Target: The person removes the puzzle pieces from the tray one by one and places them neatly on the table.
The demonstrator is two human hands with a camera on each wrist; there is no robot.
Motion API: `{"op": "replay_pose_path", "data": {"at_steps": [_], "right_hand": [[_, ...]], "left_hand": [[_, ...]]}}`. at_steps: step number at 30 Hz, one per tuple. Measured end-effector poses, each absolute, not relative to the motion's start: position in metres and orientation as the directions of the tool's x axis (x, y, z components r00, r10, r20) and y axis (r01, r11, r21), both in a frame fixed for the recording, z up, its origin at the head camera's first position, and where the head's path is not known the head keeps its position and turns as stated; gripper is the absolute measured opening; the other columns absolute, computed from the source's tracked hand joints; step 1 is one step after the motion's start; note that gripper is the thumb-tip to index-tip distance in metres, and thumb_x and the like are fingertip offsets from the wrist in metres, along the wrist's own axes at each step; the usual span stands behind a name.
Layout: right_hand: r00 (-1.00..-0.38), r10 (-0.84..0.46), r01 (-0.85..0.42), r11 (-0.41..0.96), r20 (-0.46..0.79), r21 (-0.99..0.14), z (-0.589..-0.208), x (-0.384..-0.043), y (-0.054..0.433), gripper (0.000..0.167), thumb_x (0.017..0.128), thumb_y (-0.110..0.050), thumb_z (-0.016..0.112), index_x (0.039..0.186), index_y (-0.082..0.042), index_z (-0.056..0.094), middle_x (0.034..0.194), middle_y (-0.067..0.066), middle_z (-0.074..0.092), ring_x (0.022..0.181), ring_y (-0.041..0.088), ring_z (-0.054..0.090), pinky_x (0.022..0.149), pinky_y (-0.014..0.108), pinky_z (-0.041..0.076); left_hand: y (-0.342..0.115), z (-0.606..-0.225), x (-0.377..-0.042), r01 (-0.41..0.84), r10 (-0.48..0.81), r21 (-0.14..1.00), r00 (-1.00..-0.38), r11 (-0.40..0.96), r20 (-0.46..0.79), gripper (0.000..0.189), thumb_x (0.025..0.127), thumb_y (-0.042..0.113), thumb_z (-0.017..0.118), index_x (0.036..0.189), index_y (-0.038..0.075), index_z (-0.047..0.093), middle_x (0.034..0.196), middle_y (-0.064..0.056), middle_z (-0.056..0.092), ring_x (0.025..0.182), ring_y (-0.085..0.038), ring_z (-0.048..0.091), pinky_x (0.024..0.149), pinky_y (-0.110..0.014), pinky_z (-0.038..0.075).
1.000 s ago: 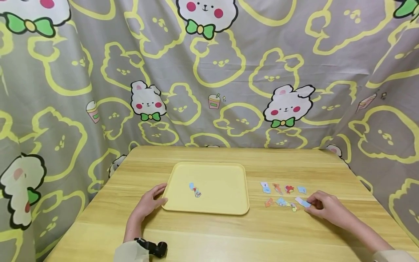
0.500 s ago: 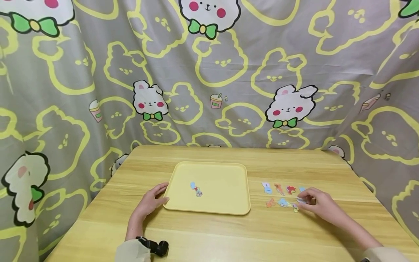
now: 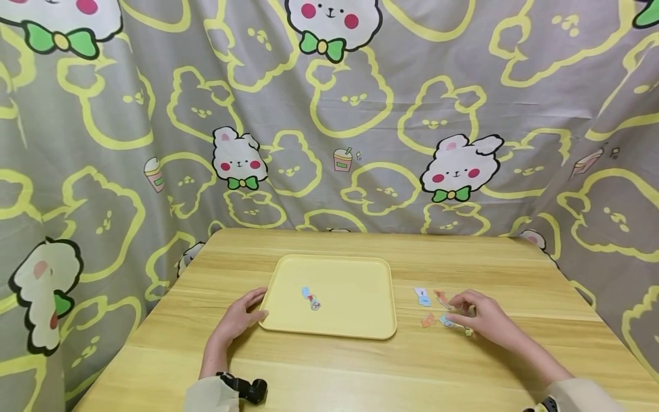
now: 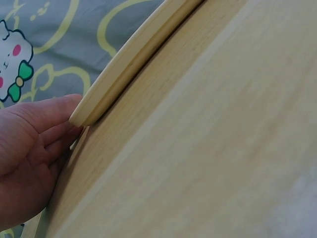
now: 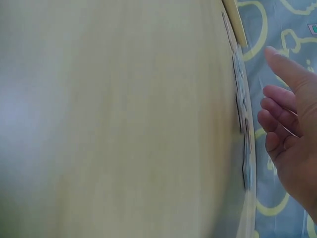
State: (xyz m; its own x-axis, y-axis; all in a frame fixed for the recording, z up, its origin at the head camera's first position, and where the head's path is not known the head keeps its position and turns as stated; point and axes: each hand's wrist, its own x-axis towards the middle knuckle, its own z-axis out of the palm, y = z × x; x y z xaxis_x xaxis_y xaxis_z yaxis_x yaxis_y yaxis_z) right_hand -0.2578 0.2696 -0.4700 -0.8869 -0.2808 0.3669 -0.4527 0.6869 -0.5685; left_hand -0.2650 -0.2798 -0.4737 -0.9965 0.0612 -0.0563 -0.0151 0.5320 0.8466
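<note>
A yellow tray [image 3: 355, 297] lies on the table; my left hand [image 3: 239, 317] holds its left rim, the thumb on top in the left wrist view. On the tray is a small colourful paper-like cut-out [image 3: 314, 305] with a light blue end. To its right, my right hand [image 3: 484, 315] hovers over several similar pieces, thumb and fingers apart with nothing between them in the right wrist view. A white and blue piece [image 3: 423, 297], an orange piece [image 3: 428, 320] and a light blue piece [image 3: 445, 322] show left of the fingertips. The hand hides other pieces.
The wooden table [image 3: 329, 372] ends at a grey curtain [image 3: 370, 126] printed with yellow outlines and white bears, which hangs behind and at both sides. A black wrist-worn device [image 3: 252, 391] sits at the left sleeve.
My right hand has moved left, from the blue and lilac piece at the right end of the group to over the middle pieces. My left hand stays at the tray's rim.
</note>
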Motion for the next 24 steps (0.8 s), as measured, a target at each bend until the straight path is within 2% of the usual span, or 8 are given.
{"op": "replay_pose_path", "data": {"at_steps": [7, 13, 19, 24], "right_hand": [[-0.863, -0.328, -0.502, 0.644, 0.384, -0.577, -0.469, -0.264, 0.248, 0.024, 0.079, -0.020, 0.081, 0.097, -0.008, 0.070, 0.085, -0.002, 0.063, 0.074, -0.003, 0.051, 0.059, 0.018, 0.045], [-0.865, -0.342, -0.501, 0.631, 0.367, -0.592, -0.469, -0.270, 0.232, 0.024, 0.080, -0.021, 0.080, 0.097, -0.008, 0.070, 0.091, 0.000, 0.066, 0.075, 0.002, 0.052, 0.060, 0.019, 0.045], [-0.848, -0.361, -0.529, 0.614, 0.387, -0.586, -0.470, -0.277, 0.215, 0.023, 0.080, -0.021, 0.080, 0.096, -0.008, 0.070, 0.088, 0.000, 0.066, 0.076, 0.004, 0.053, 0.063, 0.020, 0.045], [-0.854, -0.382, -0.519, 0.587, 0.353, -0.621, -0.468, -0.280, 0.199, 0.028, 0.081, -0.024, 0.079, 0.100, -0.006, 0.070, 0.092, 0.004, 0.065, 0.077, 0.004, 0.052, 0.062, 0.020, 0.046]], "left_hand": [[-0.280, -0.473, -0.264, -0.014, 0.067, 0.851, -0.996, 0.525, -0.058, 0.060, 0.092, 0.009, 0.065, 0.148, 0.007, 0.042, 0.147, -0.018, 0.049, 0.146, -0.039, 0.029, 0.120, -0.058, 0.022], [-0.279, -0.473, -0.262, -0.013, 0.062, 0.852, -0.997, 0.524, -0.053, 0.060, 0.092, 0.009, 0.065, 0.148, 0.007, 0.043, 0.147, -0.019, 0.050, 0.146, -0.040, 0.030, 0.119, -0.059, 0.022], [-0.280, -0.476, -0.265, -0.021, 0.049, 0.849, -0.997, 0.527, -0.055, 0.060, 0.092, 0.009, 0.065, 0.148, 0.009, 0.043, 0.147, -0.017, 0.050, 0.147, -0.038, 0.030, 0.120, -0.058, 0.021], [-0.281, -0.477, -0.266, -0.017, 0.049, 0.850, -0.997, 0.527, -0.051, 0.059, 0.092, 0.010, 0.065, 0.147, 0.009, 0.044, 0.146, -0.017, 0.051, 0.146, -0.038, 0.030, 0.120, -0.057, 0.021]]}}
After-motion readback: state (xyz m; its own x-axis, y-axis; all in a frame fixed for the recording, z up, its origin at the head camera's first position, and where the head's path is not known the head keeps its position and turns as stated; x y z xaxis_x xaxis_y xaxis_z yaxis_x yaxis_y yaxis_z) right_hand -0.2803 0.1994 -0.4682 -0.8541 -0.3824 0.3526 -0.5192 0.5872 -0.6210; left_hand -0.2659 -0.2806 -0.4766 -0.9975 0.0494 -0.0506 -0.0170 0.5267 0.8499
